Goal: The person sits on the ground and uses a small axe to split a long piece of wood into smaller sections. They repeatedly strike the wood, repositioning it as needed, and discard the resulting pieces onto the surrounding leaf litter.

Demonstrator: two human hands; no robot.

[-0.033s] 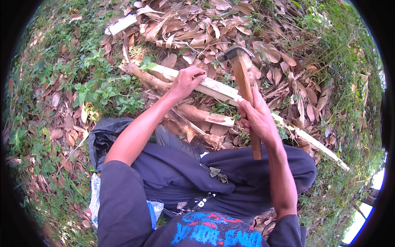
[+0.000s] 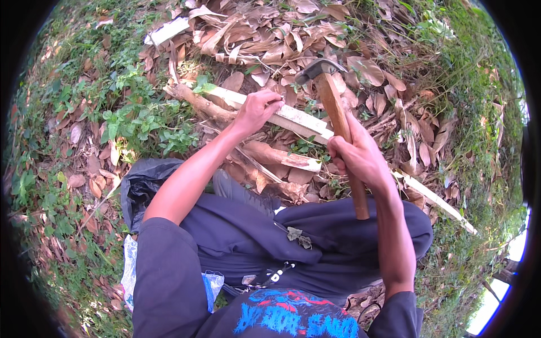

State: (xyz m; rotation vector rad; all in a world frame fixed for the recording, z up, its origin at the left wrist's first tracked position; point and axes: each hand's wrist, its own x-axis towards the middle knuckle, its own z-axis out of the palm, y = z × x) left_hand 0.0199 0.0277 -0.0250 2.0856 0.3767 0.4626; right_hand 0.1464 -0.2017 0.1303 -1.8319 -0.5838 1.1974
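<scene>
The ground (image 2: 84, 186) was a litter of dry brown leaves with green weeds at the left. The left hand (image 2: 256, 110) was closed around a pale split wooden slat (image 2: 298, 119) that lay slanting across the leaves, pinning it in place. The right hand (image 2: 360, 158) gripped the wooden handle of a claw hammer (image 2: 332, 96), its metal head raised above the slat. This looked like the striking step; the blow would need to land clear of the holding fingers.

Outdoor ground: dry leaves (image 2: 293, 39), weeds (image 2: 141, 121)
</scene>
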